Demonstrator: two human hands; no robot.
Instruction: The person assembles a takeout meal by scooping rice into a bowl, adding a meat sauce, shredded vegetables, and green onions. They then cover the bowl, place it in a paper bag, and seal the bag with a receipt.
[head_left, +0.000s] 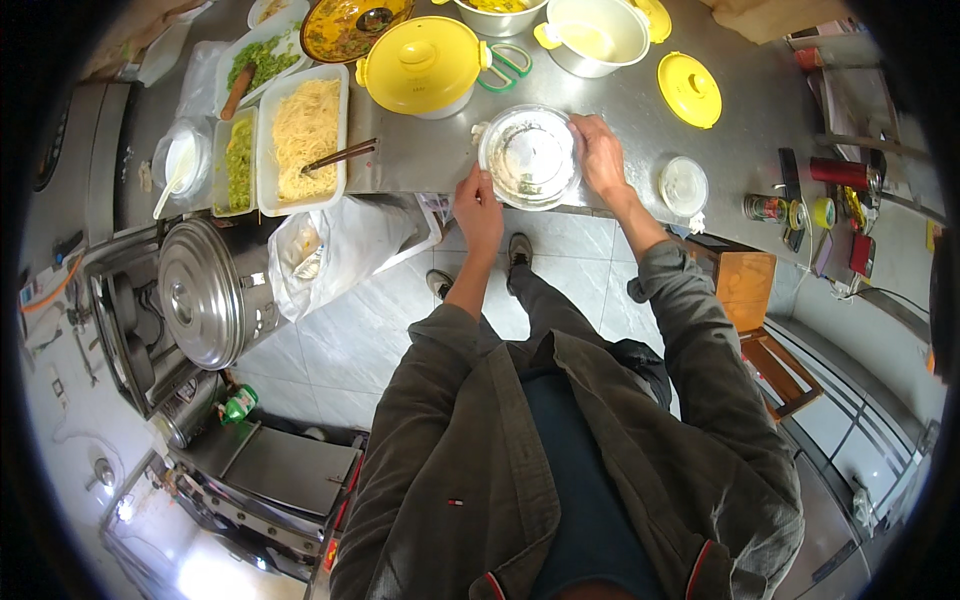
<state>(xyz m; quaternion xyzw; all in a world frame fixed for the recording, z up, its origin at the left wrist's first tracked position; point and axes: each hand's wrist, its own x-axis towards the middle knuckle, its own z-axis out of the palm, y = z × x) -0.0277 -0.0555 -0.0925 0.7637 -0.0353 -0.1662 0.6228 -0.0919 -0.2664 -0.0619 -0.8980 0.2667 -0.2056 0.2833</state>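
At the near edge of the steel counter I hold a round clear plastic food container (528,152) between both hands. A clear lid appears to sit on top, and its contents look whitish and hazy through the plastic. My left hand (478,207) pinches the rim at the near left. Around the far right rim curl the fingers of my right hand (600,158). Left of the container, a white tub of pale noodles (303,115) has dark chopsticks (340,156) resting in it. A smaller round clear plastic lid or tub (684,187) lies to the right.
A yellow-lidded pot (422,66), green-handled scissors (506,68), an open white pot (597,38) and a yellow lid (689,89) stand along the back. Chopped greens (262,62) are at the far left. A large steel pot (205,293) stands below the counter at left.
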